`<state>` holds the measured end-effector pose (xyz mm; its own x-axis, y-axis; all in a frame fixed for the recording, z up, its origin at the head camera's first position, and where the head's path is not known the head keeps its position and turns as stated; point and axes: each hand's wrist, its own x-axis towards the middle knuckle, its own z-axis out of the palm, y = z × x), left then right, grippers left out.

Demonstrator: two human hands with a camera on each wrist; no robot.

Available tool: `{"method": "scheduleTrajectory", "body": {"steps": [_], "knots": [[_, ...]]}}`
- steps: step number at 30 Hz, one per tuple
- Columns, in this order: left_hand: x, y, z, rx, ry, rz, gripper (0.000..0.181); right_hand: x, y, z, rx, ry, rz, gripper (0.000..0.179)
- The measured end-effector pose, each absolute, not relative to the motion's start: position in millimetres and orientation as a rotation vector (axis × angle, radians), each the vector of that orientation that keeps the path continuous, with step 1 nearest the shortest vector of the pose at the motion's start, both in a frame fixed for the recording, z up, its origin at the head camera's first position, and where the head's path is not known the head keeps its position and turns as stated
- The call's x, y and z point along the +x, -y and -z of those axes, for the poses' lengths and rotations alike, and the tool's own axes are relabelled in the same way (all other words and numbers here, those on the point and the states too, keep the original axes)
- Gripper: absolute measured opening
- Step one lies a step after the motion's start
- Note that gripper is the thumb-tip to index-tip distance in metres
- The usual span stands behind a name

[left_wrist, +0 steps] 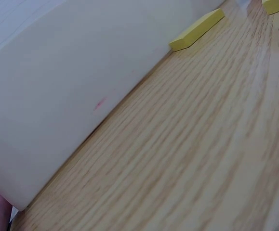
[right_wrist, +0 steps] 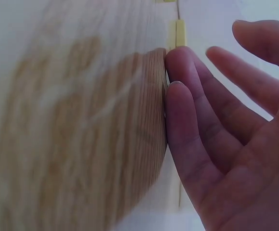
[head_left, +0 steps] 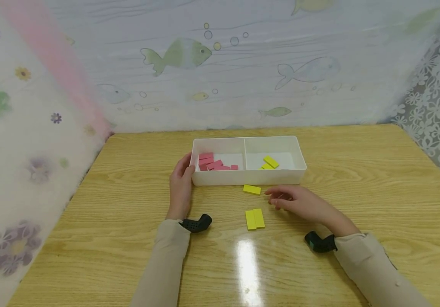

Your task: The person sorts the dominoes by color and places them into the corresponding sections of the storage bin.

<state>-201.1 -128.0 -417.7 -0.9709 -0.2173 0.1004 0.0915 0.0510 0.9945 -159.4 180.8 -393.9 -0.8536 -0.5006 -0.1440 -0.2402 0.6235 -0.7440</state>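
At its left end, you're gripping the white box point(head_left: 220, 178) with your left hand point(head_left: 180, 183). Just right of the yellow block point(head_left: 252, 189) lying before the box, your right hand point(head_left: 300, 204) is curving its fingers loosely, holding nothing; pinching the block's long edges is probably serving best.

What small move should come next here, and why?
Probably, the right hand should move left and pinch the yellow block near the front of the white box: that hand appears empty, this block lies closest, and other yellow blocks sit in the right compartment.
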Motion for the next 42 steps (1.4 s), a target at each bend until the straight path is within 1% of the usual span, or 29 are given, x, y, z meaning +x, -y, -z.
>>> {"method": "scheduleTrajectory", "body": {"steps": [10,23,35,42], "knots": [[-200.9,129.2,419.7,0.123,2.093,2.016,0.037,-155.7,-172.3,394.9,-0.717,-2.479,1.042,0.035],[-200.1,128.5,420.3,0.068,2.092,2.009,0.036,-149.0,-167.3,390.5,-0.788,-2.516,0.918,0.037],[-200.3,128.0,419.8,0.065,2.082,2.01,0.037,-147.3,-164.7,391.1,-0.884,-2.568,0.835,0.036],[-199.2,127.8,418.9,0.08,2.097,2.005,0.038,-143.5,-164.6,390.0,-0.889,-2.544,0.795,0.038]]}}
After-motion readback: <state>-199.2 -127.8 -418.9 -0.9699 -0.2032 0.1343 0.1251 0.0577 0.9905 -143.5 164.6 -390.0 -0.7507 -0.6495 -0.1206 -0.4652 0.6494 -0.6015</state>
